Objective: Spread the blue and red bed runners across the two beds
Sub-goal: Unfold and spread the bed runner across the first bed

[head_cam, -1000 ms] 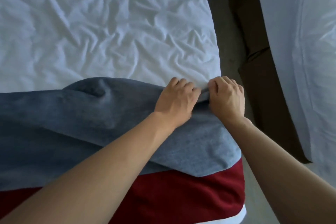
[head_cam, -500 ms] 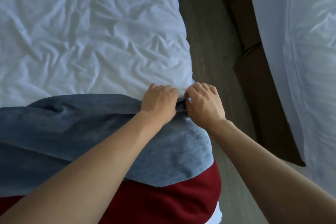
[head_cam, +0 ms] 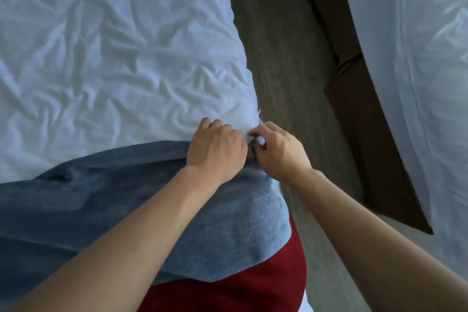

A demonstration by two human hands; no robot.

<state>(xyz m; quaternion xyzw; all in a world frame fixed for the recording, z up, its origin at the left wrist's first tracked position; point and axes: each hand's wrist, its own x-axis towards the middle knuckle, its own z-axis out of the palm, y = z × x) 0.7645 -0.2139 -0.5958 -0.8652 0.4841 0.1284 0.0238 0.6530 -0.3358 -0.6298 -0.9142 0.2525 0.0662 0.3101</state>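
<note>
Both hands meet at the near bed's (head_cam: pixel 114 58) right edge, where the blue runner's (head_cam: pixel 126 210) far corner lies. The left hand (head_cam: pixel 217 149) is clenched over the runner's upper hem, and the right hand (head_cam: pixel 278 152) pinches the same corner just beside it, over the side of the mattress, probably so the cloth can be pulled flat and square to that edge. The blue runner lies rumpled across the bed, overlapping the red runner (head_cam: pixel 240 286) nearer the person. The second bed (head_cam: pixel 417 83) stands across the floor gap (head_cam: pixel 283 58), with no runner visible on it.
</note>
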